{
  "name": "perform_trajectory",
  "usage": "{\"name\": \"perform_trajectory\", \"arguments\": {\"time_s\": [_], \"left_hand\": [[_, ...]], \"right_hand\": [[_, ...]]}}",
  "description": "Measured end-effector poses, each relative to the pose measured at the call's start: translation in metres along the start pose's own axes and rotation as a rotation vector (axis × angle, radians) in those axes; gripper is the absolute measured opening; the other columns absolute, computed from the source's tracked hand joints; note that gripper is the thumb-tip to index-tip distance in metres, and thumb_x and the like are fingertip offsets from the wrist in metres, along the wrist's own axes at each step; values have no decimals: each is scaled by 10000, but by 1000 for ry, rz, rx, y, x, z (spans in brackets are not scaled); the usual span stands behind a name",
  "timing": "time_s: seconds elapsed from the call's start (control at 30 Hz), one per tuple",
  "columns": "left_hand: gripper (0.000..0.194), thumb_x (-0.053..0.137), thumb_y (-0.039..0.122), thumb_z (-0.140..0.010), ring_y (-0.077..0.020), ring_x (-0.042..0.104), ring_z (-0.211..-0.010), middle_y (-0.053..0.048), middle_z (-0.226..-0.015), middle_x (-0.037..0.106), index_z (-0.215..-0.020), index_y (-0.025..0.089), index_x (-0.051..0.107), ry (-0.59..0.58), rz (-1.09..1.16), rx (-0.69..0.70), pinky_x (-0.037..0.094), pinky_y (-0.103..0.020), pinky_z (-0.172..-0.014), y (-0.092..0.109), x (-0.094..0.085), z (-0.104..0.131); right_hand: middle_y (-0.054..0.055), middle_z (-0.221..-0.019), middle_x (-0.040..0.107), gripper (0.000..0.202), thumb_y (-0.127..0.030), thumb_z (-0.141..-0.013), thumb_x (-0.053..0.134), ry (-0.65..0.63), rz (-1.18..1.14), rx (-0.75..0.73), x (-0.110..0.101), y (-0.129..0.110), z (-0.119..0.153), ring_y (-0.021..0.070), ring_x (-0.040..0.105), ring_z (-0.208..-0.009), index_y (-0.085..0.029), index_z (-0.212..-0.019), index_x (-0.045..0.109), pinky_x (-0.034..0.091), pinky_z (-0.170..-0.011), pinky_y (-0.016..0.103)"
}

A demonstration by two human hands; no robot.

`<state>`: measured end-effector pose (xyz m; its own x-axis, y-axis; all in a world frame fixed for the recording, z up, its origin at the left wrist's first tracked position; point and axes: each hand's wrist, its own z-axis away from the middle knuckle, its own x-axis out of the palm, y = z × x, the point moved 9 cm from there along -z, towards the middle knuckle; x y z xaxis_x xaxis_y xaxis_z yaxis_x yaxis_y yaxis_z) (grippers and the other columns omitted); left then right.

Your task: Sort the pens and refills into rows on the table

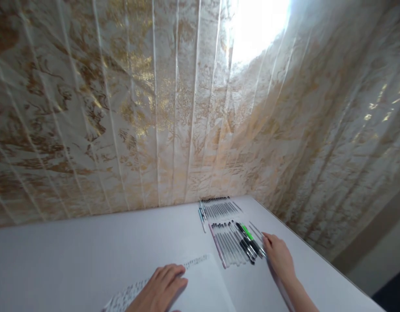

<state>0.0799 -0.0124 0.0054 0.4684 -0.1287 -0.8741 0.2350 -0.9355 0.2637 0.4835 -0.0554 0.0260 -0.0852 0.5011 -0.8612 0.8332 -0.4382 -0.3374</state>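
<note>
My left hand (160,288) lies flat on a white sheet of paper (203,286) with handwriting along its upper edge, fingers together and pressed down. My right hand (278,256) rests on the white table (89,251) at the right end of a row of pens (234,242), its fingertips touching the outermost pens. The row holds several clear-barrelled pens plus a few black ones and a green one (247,232). Whether the fingers grip a pen I cannot tell.
A second row of thin pens or refills (221,208) lies farther back by the wall, with a blue pen (202,216) beside it. A cream and gold patterned curtain (154,108) hangs behind the table. The table's right edge (317,255) runs diagonally.
</note>
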Motion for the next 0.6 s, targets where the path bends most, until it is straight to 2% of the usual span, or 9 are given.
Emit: {"name": "perform_trajectory", "arguments": {"time_s": [0.13, 0.27, 0.33, 0.4, 0.47, 0.57, 0.6], "left_hand": [[441, 583, 415, -862, -265, 511, -1213, -50, -1363, 569, -1288, 312, 531, 5, 39, -75, 379, -371, -1056, 1, -4, -5], [440, 581, 429, -863, -266, 524, -1190, -56, -1351, 574, -1284, 307, 536, -43, 47, -65, 397, -373, -1031, 3, -6, -8], [408, 566, 452, -873, -259, 536, -1164, -59, -1317, 596, -1250, 295, 556, -38, 57, -55, 406, -355, -1005, 6, -10, -11], [381, 545, 487, -884, -247, 543, -1136, -60, -1278, 615, -1204, 283, 575, -5, 82, -63, 405, -334, -985, 10, -15, -14], [358, 526, 513, -891, -236, 547, -1105, -58, -1242, 626, -1155, 278, 587, 51, 111, -102, 402, -320, -971, 12, -20, -16], [311, 505, 504, -905, -223, 559, -1062, -55, -1204, 633, -1098, 273, 586, 93, 134, -148, 408, -310, -943, 10, -21, -16], [292, 502, 490, -911, -220, 563, -1053, -56, -1195, 634, -1084, 269, 583, 92, 132, -146, 410, -310, -935, 8, -19, -15]], "right_hand": [[119, -922, 702, 455, -326, -941, 312, -55, 144, -3, 21, 2, 5, 252, 608, -867, -178, -1050, 729, 415, -811, 332], [127, -1007, 682, 454, -330, -946, 310, -14, 116, 2, 18, -5, -2, 267, 591, -914, -174, -1079, 715, 411, -858, 352], [150, -1020, 667, 448, -327, -934, 328, 16, 44, -33, 13, -22, -7, 278, 592, -944, -127, -1106, 689, 415, -889, 365], [155, -1023, 656, 425, -305, -921, 346, 13, -53, -120, 9, -57, -11, 266, 601, -975, -102, -1129, 656, 429, -902, 343], [135, -1074, 650, 382, -258, -913, 350, -50, -99, -215, 13, -106, -12, 238, 615, -992, -138, -1142, 631, 450, -876, 312], [121, -1118, 675, 349, -153, -894, 387, -279, -7, -282, 41, -179, -11, 194, 642, -994, -142, -1161, 611, 443, -861, 262], [125, -1081, 698, 316, -148, -880, 427, -311, 15, -280, 49, -198, -12, 208, 653, -992, -139, -1117, 636, 451, -835, 262]]}}
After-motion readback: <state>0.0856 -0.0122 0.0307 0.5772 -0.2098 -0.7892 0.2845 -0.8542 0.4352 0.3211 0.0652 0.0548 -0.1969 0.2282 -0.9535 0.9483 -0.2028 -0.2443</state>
